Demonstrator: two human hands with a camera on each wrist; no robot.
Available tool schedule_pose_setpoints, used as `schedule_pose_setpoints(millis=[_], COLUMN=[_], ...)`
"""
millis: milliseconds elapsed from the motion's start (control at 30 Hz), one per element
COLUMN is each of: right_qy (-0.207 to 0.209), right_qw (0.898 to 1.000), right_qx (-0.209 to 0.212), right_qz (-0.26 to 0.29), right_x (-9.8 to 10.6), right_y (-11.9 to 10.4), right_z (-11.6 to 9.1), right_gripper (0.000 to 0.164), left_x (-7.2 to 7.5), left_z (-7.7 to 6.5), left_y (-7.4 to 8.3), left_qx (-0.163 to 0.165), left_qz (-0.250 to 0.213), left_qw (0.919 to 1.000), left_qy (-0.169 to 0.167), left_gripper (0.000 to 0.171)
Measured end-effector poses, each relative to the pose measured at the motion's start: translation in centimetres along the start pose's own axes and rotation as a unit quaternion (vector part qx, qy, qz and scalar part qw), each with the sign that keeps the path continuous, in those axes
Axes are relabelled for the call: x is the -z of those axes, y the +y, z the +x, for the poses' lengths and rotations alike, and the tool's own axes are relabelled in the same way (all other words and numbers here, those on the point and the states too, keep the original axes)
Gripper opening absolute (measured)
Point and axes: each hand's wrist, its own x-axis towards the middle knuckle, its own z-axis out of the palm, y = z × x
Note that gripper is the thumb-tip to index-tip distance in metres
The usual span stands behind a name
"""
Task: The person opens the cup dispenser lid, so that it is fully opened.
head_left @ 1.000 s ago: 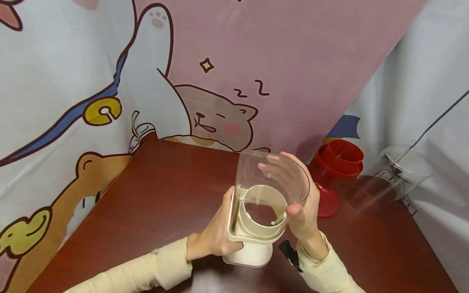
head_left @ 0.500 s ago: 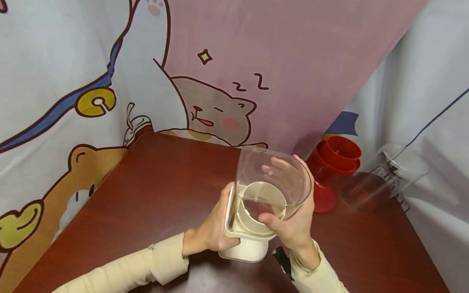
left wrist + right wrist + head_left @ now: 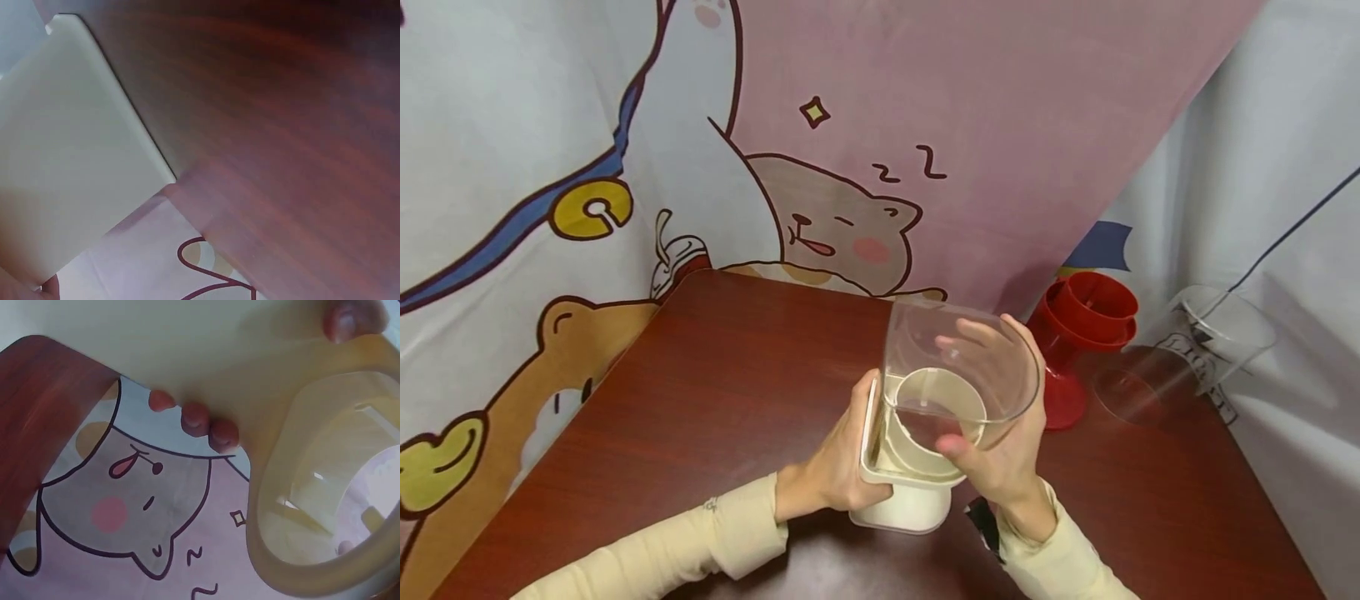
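Observation:
In the head view, my left hand [image 3: 842,462] grips the side of a cream plastic base [image 3: 901,508], thumb along its front. The base has a round collar [image 3: 936,392] and an open middle. A clear plastic container [image 3: 917,329] stands tilted over the collar. My right hand [image 3: 1015,442] holds its right side, thumb in front, with the other fingers showing through the clear wall. The left wrist view is partly filled by a flat cream panel [image 3: 69,144]. In the right wrist view, several fingertips [image 3: 194,419] curl over the panel edge beside a round opening [image 3: 300,481].
A red plastic stand with a round top [image 3: 1086,321] is at the right rear of the dark red wooden table [image 3: 730,375]. Next to it lies a clear cylinder [image 3: 1180,358]. Printed curtains [image 3: 1000,125] enclose the table's back and sides.
My right thumb has moved left across the container's front, and the right hand sits closer in to the base. The left hand keeps its grip. The head view has shifted slightly.

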Motion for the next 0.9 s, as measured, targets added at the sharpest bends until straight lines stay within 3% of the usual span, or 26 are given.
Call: schedule_pose_setpoints(millis=[267,367,533,633,900], right_qy=[-0.008,0.011,0.046,0.044,-0.020], right_qw=[0.999,0.999,0.998,0.998,0.999], right_qx=[-0.045,-0.033,0.027,0.046,-0.031], right_qz=[-0.009,-0.006,0.017,0.027,-0.030], right_x=[-0.1,-0.1,-0.2,-0.4,-1.0], right_y=[-0.2,-0.1,0.3,0.4,-1.0], right_z=[0.4,0.2,-0.4,-0.4,0.8], right_gripper=[0.097,0.096,0.098,0.100,0.100], left_x=[-0.1,-0.1,0.1,0.2,0.5], left_z=[0.0,0.0,-0.1,-0.1,-0.2], left_y=[-0.1,-0.1,-0.2,-0.2,0.0], left_qx=[0.000,0.008,0.016,0.014,0.020], left_qz=[-0.009,-0.010,0.004,0.006,-0.022], left_qw=[0.9999,0.9999,0.9996,0.9996,0.9994], left_qy=[0.010,0.002,-0.023,-0.024,-0.016], left_gripper=[0.112,0.112,0.115,0.115,0.119])
